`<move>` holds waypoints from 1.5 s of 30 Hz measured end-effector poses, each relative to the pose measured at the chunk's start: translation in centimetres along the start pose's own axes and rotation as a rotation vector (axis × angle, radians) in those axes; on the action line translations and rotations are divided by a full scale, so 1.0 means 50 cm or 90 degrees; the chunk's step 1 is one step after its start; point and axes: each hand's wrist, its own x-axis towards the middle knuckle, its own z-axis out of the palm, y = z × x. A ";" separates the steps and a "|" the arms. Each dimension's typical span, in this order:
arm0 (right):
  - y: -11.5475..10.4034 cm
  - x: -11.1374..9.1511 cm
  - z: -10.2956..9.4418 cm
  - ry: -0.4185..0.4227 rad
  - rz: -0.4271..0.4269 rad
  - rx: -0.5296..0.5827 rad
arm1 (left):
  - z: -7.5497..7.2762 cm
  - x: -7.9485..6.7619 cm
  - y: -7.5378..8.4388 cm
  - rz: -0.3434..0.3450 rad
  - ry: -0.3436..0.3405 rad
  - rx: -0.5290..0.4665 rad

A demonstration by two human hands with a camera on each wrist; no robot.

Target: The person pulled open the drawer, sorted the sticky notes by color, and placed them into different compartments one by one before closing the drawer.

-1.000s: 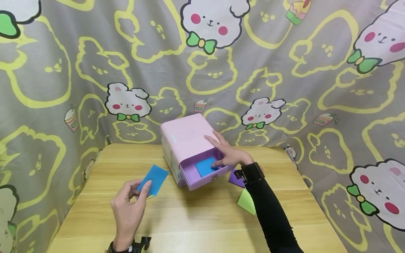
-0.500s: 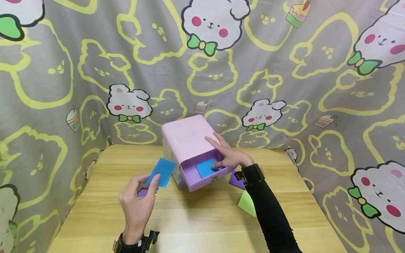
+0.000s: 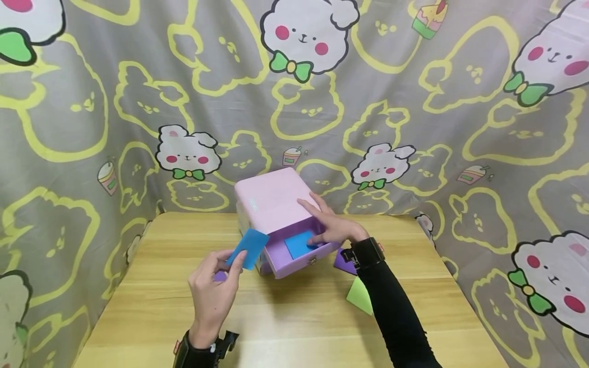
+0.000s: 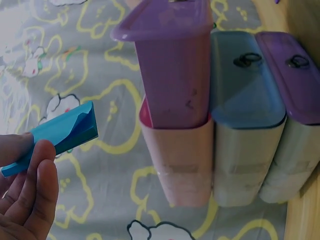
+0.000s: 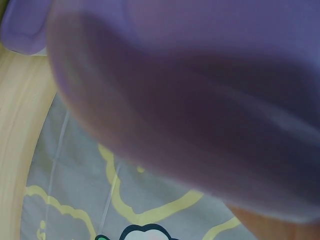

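Note:
My left hand (image 3: 216, 286) pinches a blue sticky-note pad (image 3: 249, 249) between thumb and fingers, left of the open drawer. In the left wrist view, the top sheet of this sticky-note pad (image 4: 65, 130) curls up at one edge. My right hand (image 3: 332, 222) reaches over the right side of the pink drawer box (image 3: 271, 197), fingers spread along its top and thumb down inside. The purple top drawer (image 3: 287, 268) is pulled out. Inside lies another blue sticky-note pad (image 3: 298, 245), with the right thumb at its edge. The drawer wall (image 5: 175, 125) fills the right wrist view, blurred.
A purple pad (image 3: 344, 263) and a green pad (image 3: 360, 296) lie on the wooden table (image 3: 294, 327) by the right forearm. Another purple piece (image 3: 220, 276) shows behind the left hand. Below the open drawer sit a blue drawer (image 4: 250, 90) and a purple drawer (image 4: 295, 75) with ring pulls.
My left hand has moved right with its blue sticky-note pad, which now overlaps the drawer's left corner in the head view. My right hand has stayed in place.

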 end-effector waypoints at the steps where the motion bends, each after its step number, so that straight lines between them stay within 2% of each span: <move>1: 0.001 -0.002 -0.001 0.002 0.000 0.002 | 0.005 -0.001 0.000 0.004 -0.001 0.001; 10: 0.011 -0.006 0.001 -0.005 -0.004 0.009 | 0.033 -0.004 0.006 0.008 -0.016 0.019; 23: 0.009 -0.002 -0.004 0.003 0.005 0.012 | 0.058 -0.001 0.004 0.002 -0.048 -0.007; 31: 0.013 -0.002 0.001 0.014 0.009 0.022 | 0.059 -0.004 0.002 -0.032 -0.080 0.007; 45: 0.010 -0.005 0.004 0.022 0.014 0.031 | 0.081 -0.013 0.002 -0.028 -0.091 -0.002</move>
